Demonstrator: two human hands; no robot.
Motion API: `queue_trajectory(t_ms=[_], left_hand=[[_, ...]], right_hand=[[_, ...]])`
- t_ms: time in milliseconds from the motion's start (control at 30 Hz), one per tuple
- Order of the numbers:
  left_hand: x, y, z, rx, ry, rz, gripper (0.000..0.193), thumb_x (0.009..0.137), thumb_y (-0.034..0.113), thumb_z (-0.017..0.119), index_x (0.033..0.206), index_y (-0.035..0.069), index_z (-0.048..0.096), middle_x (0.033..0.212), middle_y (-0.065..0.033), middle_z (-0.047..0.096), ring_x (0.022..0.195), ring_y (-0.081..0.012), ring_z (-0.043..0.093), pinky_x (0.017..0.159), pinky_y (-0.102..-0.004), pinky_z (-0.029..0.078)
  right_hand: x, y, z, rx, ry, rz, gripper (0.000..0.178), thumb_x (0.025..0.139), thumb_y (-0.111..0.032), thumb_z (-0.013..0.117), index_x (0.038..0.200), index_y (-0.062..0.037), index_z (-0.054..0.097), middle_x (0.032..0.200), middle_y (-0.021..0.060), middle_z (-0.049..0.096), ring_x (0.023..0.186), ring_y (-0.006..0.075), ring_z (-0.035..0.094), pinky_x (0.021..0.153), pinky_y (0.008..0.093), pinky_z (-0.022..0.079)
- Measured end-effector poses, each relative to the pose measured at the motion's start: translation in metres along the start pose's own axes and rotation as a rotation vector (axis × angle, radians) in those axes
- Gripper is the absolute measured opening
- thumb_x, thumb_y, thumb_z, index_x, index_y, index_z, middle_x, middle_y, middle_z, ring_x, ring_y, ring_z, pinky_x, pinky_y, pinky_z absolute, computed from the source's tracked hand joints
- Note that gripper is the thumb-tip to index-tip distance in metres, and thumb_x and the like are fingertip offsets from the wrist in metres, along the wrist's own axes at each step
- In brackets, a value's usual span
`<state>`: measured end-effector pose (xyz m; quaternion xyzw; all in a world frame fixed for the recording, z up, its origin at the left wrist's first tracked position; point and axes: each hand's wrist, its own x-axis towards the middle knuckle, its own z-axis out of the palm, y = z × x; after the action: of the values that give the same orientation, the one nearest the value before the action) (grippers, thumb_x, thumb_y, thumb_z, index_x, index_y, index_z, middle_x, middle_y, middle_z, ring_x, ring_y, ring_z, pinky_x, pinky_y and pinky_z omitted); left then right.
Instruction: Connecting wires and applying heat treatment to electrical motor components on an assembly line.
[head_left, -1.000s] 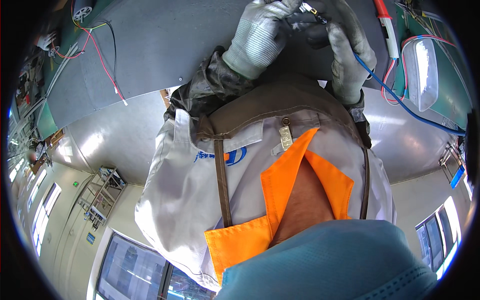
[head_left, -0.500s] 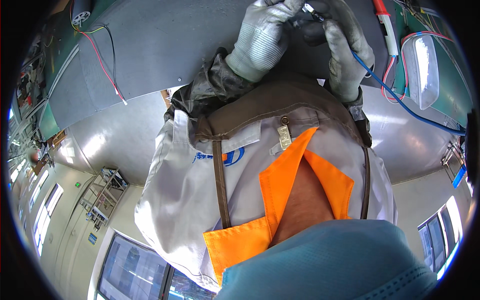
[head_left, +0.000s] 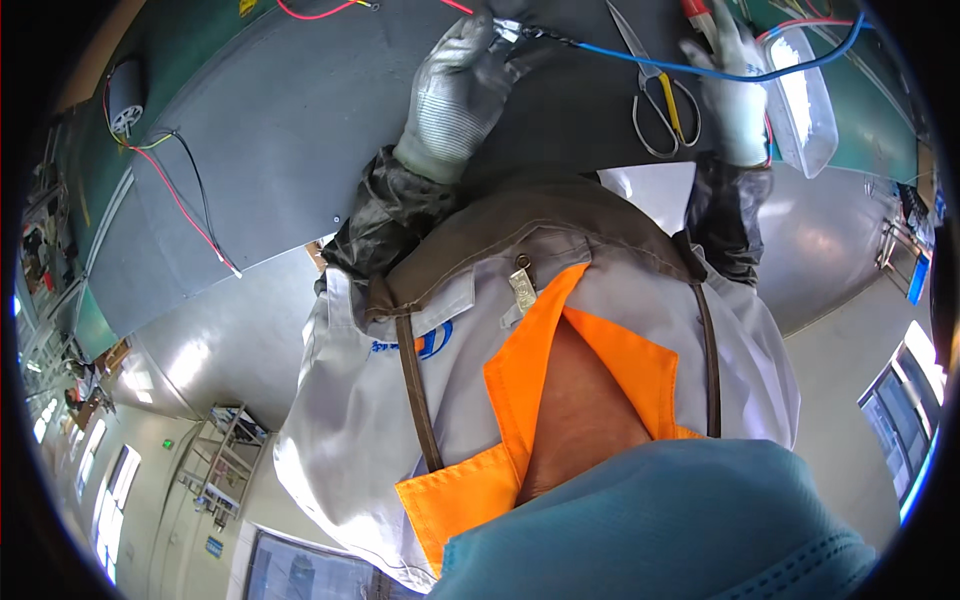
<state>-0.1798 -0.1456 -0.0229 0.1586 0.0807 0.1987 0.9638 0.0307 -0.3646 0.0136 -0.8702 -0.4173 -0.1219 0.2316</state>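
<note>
In a grey-white knit glove, my left hand (head_left: 455, 100) is raised over the dark bench, its fingers closed on a small shiny metal clip (head_left: 507, 28). From the clip's dark end a blue cable (head_left: 650, 62) runs right, passing in front of my right hand. A red wire (head_left: 457, 6) comes to the left fingers from above. My right hand (head_left: 737, 95), gloved too, is at a red-and-white pen-like tool (head_left: 698, 12), with thumb and fingers on either side of it. The tool's lower part is hidden by the hand. Between my hands lie scissors (head_left: 655, 88) with a yellow-marked handle.
A clear plastic tub (head_left: 820, 140) with something white in it is beside my right hand. On the left of the bench (head_left: 280, 130) stands a small cylindrical motor (head_left: 126, 92) with red, black and yellow wires (head_left: 190, 215). The bench's front edge is close to my apron.
My right hand has left the clip and moved right to the red-and-white tool. My left hand keeps the clip and has shifted left. The scissors have come into sight.
</note>
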Motion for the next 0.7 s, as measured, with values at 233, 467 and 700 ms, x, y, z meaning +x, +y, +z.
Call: queue_trajectory(t_ms=[233, 467, 700], left_hand=[[-0.02, 0.014, -0.01, 0.099, 0.048, -0.056, 0.027, 0.106, 0.024, 0.057, 0.124, 0.006, 0.064, 0.118, -0.0077, 0.069, 0.101, -0.019, 0.066, 0.089, -0.0402, 0.054], [-0.028, 0.02, 0.006, 0.209, 0.026, 0.006, 0.038, 0.111, 0.029, 0.049, 0.133, 0.0, 0.06, 0.128, -0.0093, 0.067, 0.112, -0.0174, 0.064, 0.1, -0.0381, 0.053], [-0.022, 0.021, 0.02, 0.174, -0.048, -0.035, 0.042, 0.111, 0.028, 0.05, 0.139, -0.002, 0.059, 0.116, -0.0049, 0.066, 0.099, -0.0112, 0.061, 0.09, -0.031, 0.05]], right_hand=[[0.034, 0.036, 0.056, 0.141, -0.159, 0.076, 0.056, 0.091, -0.015, 0.073, 0.145, -0.0095, 0.058, 0.123, 0.0189, 0.07, 0.101, 0.03, 0.071, 0.089, 0.0356, 0.056], [0.141, -0.069, 0.076, 0.97, -0.508, 0.139, 0.05, 0.088, 0.001, 0.073, 0.137, 0.0029, 0.063, 0.127, 0.0056, 0.07, 0.108, 0.0107, 0.065, 0.093, 0.0221, 0.051], [0.168, -0.075, 0.109, 0.476, -0.554, 0.071, 0.039, 0.086, -0.018, 0.077, 0.123, -0.0057, 0.073, 0.101, 0.0095, 0.077, 0.089, 0.0134, 0.069, 0.083, 0.0295, 0.055]])
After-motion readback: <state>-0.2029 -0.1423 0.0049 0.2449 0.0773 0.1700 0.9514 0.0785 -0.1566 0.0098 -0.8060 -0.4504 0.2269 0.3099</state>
